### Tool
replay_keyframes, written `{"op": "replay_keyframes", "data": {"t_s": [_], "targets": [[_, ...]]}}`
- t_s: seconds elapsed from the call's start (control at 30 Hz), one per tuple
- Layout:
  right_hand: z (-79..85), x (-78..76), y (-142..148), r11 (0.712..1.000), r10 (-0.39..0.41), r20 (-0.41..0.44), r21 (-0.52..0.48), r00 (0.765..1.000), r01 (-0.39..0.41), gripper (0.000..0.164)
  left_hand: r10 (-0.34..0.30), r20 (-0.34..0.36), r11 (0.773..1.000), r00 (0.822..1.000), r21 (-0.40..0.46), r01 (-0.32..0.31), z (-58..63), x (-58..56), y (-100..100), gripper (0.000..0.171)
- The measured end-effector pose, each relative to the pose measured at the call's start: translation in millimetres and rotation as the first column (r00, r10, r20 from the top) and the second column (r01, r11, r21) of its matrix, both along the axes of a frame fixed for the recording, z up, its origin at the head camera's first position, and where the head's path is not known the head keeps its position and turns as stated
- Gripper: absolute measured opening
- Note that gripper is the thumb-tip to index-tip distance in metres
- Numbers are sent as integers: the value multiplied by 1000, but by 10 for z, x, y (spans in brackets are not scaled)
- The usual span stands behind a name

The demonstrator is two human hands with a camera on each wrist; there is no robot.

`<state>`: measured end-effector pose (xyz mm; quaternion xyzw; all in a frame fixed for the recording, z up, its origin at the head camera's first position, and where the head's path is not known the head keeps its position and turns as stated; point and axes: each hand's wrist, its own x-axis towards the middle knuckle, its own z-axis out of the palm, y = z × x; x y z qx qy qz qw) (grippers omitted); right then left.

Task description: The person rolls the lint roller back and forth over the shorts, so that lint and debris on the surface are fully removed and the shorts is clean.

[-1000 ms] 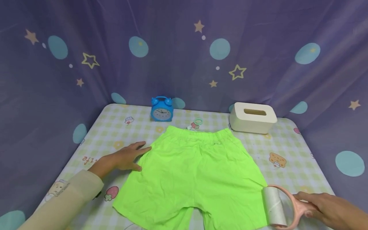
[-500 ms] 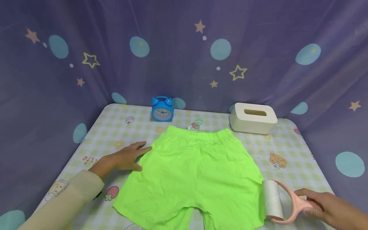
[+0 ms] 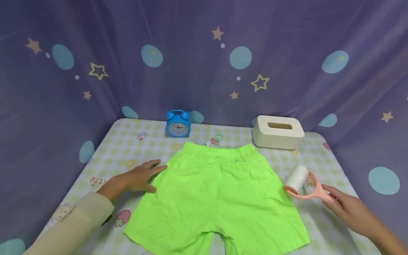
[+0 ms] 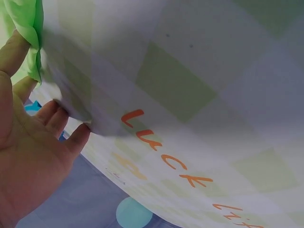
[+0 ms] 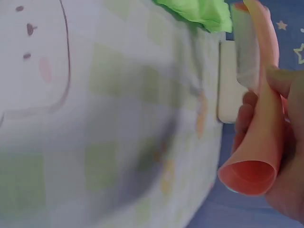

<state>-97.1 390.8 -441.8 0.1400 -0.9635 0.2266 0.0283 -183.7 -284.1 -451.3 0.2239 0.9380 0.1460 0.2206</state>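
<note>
Two hands: flat on wrinkled shorts (image 3: 216, 193), gripping cylindrical roller (image 3: 301, 184).

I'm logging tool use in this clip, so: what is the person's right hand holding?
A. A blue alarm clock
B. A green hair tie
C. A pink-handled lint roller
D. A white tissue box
C: the right hand grips the pink handle of the lint roller, whose white roll sits at the right edge of the green shorts.

Head camera looks forward and down over the whole counter (image 3: 105, 148) from its near edge. Both wrist cameras sit close against the cloth, tilted. All three views share the green shorts (image 3: 216, 191), at frame top in the wrist views.
</note>
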Motion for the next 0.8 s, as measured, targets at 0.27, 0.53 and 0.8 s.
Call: {"op": "replay_keyframes", "data": {"t_s": [0.27,0.53,0.8], "targets": [[-362,-270,-33,987,-159,-107,-41,982,155,44,7,24,1000,1000,29,-8,-13,18,5,91],[-517,-339,-78,970,-242,-91,11,966,244,48,4,21,1000,1000,15,-5,17,17,10,91],[-510,-360,-141,967,-252,-102,22,962,256,51,8,8,1000,1000,21,-8,1,20,-11,91]]}}
